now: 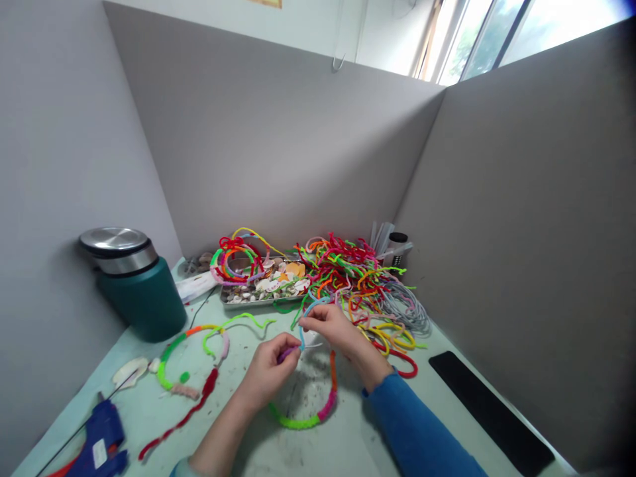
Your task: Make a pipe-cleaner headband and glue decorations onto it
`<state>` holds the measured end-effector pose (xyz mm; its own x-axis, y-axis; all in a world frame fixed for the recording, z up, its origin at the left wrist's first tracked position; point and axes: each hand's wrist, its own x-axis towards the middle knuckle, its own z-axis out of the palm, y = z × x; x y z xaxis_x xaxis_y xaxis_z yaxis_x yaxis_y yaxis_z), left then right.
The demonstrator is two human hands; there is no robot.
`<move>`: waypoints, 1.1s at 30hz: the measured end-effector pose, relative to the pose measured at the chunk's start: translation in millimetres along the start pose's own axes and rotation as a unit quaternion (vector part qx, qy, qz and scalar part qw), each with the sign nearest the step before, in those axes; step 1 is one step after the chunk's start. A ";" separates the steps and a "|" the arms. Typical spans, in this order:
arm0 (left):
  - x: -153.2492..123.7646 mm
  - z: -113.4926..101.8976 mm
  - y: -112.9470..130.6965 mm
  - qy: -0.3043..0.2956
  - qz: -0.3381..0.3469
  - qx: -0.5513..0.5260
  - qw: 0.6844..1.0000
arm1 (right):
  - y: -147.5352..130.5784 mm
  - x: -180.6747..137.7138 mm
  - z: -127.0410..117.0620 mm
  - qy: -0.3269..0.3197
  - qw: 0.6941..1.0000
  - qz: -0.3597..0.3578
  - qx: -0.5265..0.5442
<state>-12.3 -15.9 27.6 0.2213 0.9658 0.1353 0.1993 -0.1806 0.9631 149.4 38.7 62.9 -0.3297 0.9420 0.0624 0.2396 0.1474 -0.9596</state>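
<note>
My left hand (272, 368) is closed on a ring wrapped in coloured pipe cleaners (298, 423), pinching it at a purple stretch. The ring curves down below the hands through green, magenta and orange, and a bare white end shows between my hands. In the fingertips of my right hand (334, 328) is a light blue pipe cleaner (314, 306). One end of it meets the ring beside the left fingertips; the other reaches up and back. A second multicoloured ring (166, 354) lies to the left, with a dark red strand trailing from it.
A shell tray (243, 306) stands at the back, finished-looking coloured rings (238, 262) resting on it. Right of it lies a heap of pipe cleaners (342, 262) and grey cords (410, 305). A green flask (142, 291), blue glue gun (104, 434) and black strip (489, 411) lie around; grey partitions enclose the table.
</note>
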 end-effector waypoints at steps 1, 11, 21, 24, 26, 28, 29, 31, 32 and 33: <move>-0.7 0.3 0.9 0.003 0.001 0.000 1.000 | 1.5 0.5 -0.5 -0.005 1.000 0.009 0.010; -3.9 2.1 4.4 0.027 0.033 -0.030 0.999 | 9.7 2.1 1.3 -0.048 0.993 0.072 0.085; -2.7 -1.2 3.2 0.062 0.018 -0.023 0.998 | 23.5 3.2 0.5 -0.108 0.967 0.135 0.185; -0.1 -3.1 -1.2 0.080 -0.002 -0.060 0.995 | 29.6 5.3 -2.6 -0.121 0.963 0.131 0.201; 1.7 -4.0 -5.2 0.084 -0.016 -0.076 0.993 | 32.0 6.2 -5.3 -0.126 0.964 0.123 0.201; 3.2 -4.5 -7.9 0.087 -0.031 -0.091 0.992 | 32.4 6.2 -8.6 -0.130 0.965 0.116 0.195; 3.7 -4.6 -8.5 0.091 -0.040 -0.097 0.990 | 31.9 5.8 -10.4 -0.132 0.966 0.113 0.191; 4.3 -4.7 -8.3 0.101 -0.056 -0.107 0.987 | 30.6 4.1 -13.5 -0.137 0.968 0.108 0.182; 4.4 -4.6 -8.1 0.105 -0.061 -0.110 0.986 | 30.1 3.1 -14.7 -0.141 0.968 0.106 0.178; 4.5 -4.6 -8.2 0.108 -0.063 -0.112 0.986 | 29.8 2.0 -15.4 -0.145 0.968 0.105 0.173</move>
<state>-17.3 -9.3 21.5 -0.0059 0.9994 0.0337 -0.0083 -0.0338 0.9994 170.0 49.6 38.6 -0.5623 0.8081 -0.1755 0.0256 -0.1951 -0.9804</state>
